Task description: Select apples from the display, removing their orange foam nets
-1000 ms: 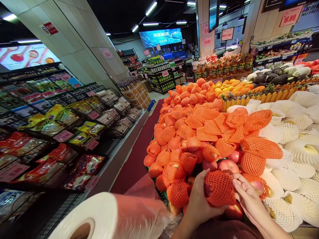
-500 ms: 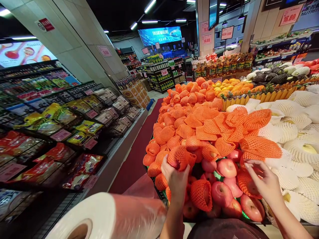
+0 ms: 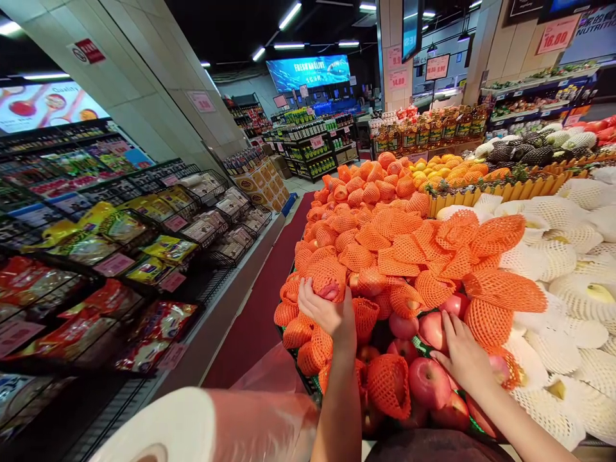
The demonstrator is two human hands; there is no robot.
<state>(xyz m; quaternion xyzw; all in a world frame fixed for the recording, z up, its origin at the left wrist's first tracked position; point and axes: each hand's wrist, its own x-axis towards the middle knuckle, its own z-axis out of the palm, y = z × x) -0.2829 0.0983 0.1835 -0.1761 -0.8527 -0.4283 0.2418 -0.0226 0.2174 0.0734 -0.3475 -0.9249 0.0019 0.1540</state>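
Note:
My left hand is wrapped round an apple in an orange foam net, at the left side of the heap of netted fruit. My right hand reaches over the bare apples, its fingers and thumb closed about the right side of a red apple. Closer to me lie another bare apple and an upright orange foam net with an opening facing up. Loose, flattened orange nets lie beyond my right hand.
A large roll of clear plastic bags stands at the front left. White-netted fruit fills the right side. Shelves of packaged goods line the left, across a dark red floor strip. A low yellow fence edges the fruit behind.
My left hand has moved slightly away and left with the netted apple, setting it against the heap. My right hand has moved left from a netted apple onto a bare one.

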